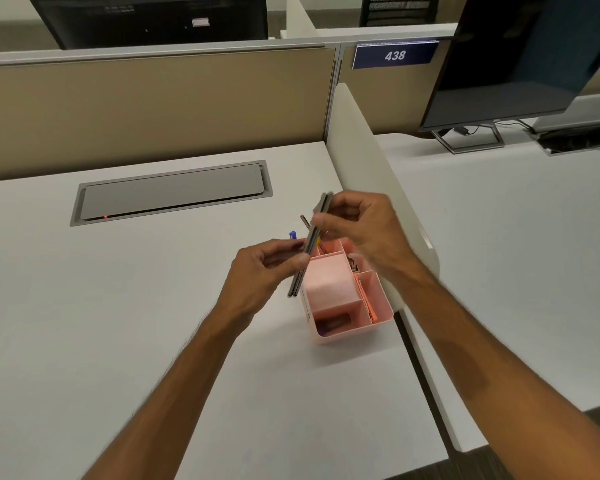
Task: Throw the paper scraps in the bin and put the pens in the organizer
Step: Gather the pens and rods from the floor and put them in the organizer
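Both hands pinch the same two dark pens (311, 244): left hand (269, 268) low on them, right hand (357, 225) near the top, just above the pink organizer (347, 296). Tilted so, one pen could slip and drop onto the counter (136, 306) beside it.

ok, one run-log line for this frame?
stage: pens to organizer | left hand + right hand: gripping dark pens | position: above pink organizer | inserted: no

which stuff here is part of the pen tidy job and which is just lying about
Job:
- two dark grey pens, held by left hand and right hand
- pink plastic compartment organizer
- blue pen

Lying about:
- black monitor
- grey desk cable hatch
- blue 438 sign
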Available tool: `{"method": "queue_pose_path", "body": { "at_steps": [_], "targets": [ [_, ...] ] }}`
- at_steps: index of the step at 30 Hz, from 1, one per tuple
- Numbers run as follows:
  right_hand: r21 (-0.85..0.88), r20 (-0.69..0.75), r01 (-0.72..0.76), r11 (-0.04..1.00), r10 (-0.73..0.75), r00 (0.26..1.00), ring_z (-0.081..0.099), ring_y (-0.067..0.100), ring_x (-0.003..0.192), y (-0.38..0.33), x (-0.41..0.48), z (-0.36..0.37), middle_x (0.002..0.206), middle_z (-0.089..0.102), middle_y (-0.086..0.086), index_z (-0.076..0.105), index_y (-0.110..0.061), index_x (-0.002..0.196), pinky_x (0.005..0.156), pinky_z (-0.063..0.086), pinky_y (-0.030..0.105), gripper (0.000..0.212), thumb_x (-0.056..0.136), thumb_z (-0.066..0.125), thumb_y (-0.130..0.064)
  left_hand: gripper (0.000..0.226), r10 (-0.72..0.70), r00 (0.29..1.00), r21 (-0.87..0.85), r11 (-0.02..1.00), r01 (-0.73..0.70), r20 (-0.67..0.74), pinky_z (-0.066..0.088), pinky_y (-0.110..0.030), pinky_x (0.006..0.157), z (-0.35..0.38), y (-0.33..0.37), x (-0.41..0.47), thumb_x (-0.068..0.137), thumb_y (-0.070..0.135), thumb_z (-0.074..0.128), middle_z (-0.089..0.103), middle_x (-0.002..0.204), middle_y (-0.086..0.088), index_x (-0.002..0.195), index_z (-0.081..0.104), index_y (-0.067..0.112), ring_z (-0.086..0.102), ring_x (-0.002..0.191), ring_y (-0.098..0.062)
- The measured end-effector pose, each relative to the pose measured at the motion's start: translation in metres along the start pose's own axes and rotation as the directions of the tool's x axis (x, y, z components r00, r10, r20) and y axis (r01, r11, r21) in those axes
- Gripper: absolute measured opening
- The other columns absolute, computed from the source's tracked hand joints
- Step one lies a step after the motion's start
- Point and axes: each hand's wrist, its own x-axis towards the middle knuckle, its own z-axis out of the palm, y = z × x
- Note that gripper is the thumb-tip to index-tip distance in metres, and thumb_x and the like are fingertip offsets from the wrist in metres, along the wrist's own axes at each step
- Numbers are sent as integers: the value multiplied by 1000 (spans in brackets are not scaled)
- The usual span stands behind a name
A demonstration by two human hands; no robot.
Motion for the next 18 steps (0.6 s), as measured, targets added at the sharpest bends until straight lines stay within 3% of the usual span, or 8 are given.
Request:
{"method": "queue_pose_path", "body": {
  "at_steps": [2,5,8,12,18],
  "targets": [
    [-6,-130,49,999,-49,990,76,25,77,-6,5,-14,85,76,14,73,1,99,70,64,41,18,82,77,-2,37,14,996,68,998,-8,-87,55,-15,89,1,-2,-2,88,38,74,77,113,15,122,73,26,71,105,0],
    [-115,-279,103,988,-132,951,76,26,78,-7,13,-34,87,75,14,73,-1,100,70,64,43,19,83,78,-7,52,21,981,280,959,34,-192,45,-32,109,0,-13,-8,92,56,58,63,141,7,137,61,30,57,131,-11],
    [-253,-349,106,962,-193,917,75,21,77,2,18,-44,86,75,8,73,-4,100,69,64,38,20,83,79,-13,68,28,985,467,883,54,-168,25,-47,124,-2,-25,-14,91,69,43,41,161,3,149,46,34,30,152,-17],
    [-363,-386,63,930,-211,898,73,18,75,23,23,-43,84,74,6,74,-4,100,71,64,39,22,83,79,-17,74,58,991,608,793,29,-123,2,-48,129,-3,-43,-17,94,70,32,19,170,3,157,29,32,7,158,-14],
    [-327,-403,-47,944,-94,911,74,22,75,56,25,-32,82,74,9,74,-3,97,70,64,44,18,82,79,-11,78,-3,992,646,759,83,-124,0,-47,129,-4,-59,-20,90,68,29,10,171,3,159,20,33,2,159,-16]
  ]
}}
